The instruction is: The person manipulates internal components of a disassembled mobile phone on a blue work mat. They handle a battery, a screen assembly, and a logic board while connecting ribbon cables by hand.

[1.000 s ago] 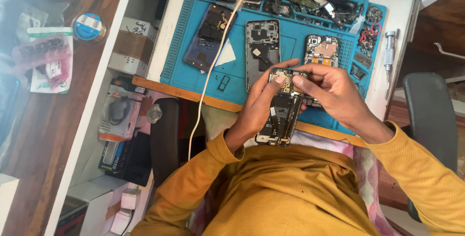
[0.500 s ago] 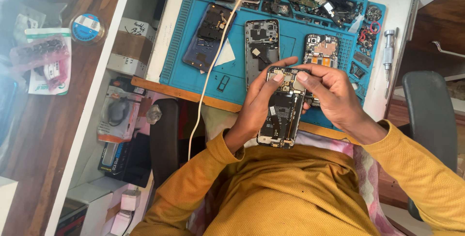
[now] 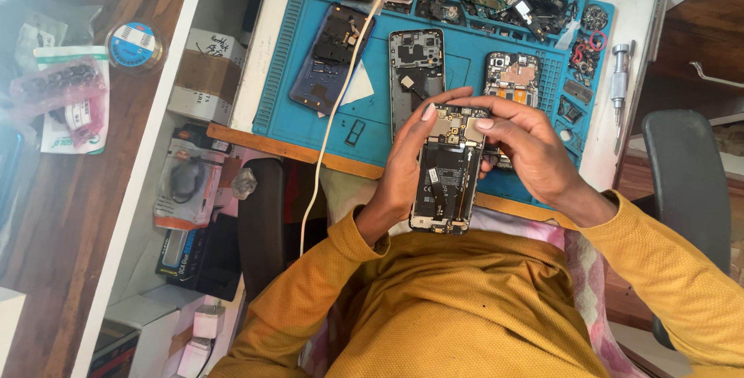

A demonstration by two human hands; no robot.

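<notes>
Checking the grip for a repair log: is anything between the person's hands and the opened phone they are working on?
Nothing visible. The left hand grips the opened phone along its edge, and the right hand presses a fingertip on its top. The white cable hangs apart, to the side.

Blue mat (image 3: 372,126), mustard-yellow sleeves (image 3: 666,269)

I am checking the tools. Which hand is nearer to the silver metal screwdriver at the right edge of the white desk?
The right hand. It sits just left of the silver metal screwdriver, gripping the opened black phone. The left hand holds the phone's far side, farther away.
</notes>
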